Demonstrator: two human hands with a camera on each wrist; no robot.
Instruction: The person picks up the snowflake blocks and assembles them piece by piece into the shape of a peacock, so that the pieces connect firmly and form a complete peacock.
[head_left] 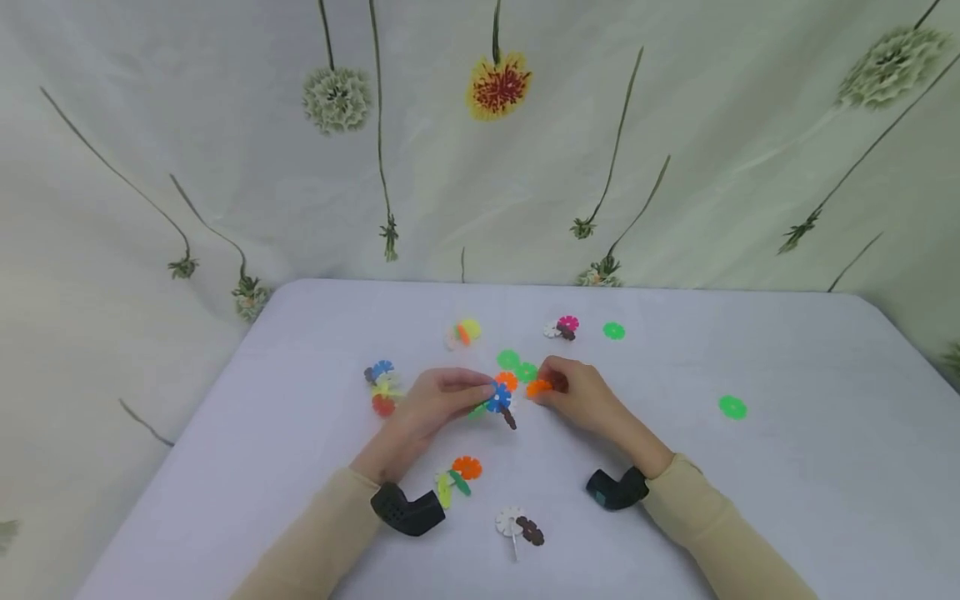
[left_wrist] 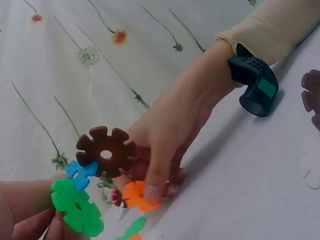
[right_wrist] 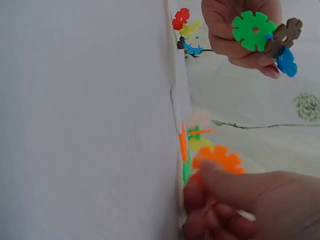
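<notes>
Orange disc [right_wrist: 223,160] and joined discs [left_wrist: 86,175] seem pinched in separate hands [head_left: 583,400].

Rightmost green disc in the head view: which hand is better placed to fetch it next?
Probably the right hand: it is nearer that green disc, and the left hand would have to reach past it. Neither is free: the right pinches an orange disc, the left holds a joined cluster.

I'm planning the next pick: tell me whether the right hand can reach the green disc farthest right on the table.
Probably yes: no other piece lies between the right hand and the green disc, though that hand pinches an orange disc.
</notes>
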